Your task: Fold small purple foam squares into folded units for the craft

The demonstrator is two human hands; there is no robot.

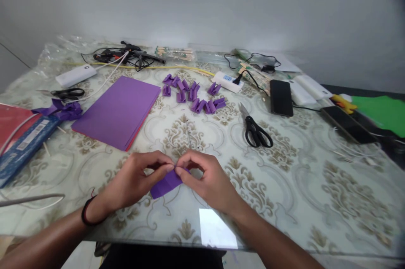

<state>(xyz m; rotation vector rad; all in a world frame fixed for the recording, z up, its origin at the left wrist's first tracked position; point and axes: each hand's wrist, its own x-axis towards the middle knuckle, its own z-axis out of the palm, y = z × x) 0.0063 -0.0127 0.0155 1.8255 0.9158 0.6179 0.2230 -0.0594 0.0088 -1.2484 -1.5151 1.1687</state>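
the small piece of smooth purple paper (pixel 165 185) lies right between the two hands, low over the patterned, glass-topped surface (pixel 284 193), with its long axis slanting from the near left up toward the far right. most of what shows of it sits just on the near side of the fingertips, which meet at its far edge, so neither hand is clearly nearer; both are touching it. the left hand (pixel 134 178) is closed in a pinch, thumb and forefinger pressed together on the paper from the left, while the right hand (pixel 209 174) pinches it from the right in much the same way, its fingertips just beside the other's. whether the other fingers bear on the paper too, i cannot tell. straight beyond the hands, well apart from them, is a loose cluster of folded purple paper pieces (pixel 193 92). the stack of flat purple paper sheets (pixel 117 108), with red showing along one edge, rests beyond the left hand, and the black-handled metal scissors (pixel 253 127) lie beyond the right hand and off to its right, blades pointing away from the person, untouched.
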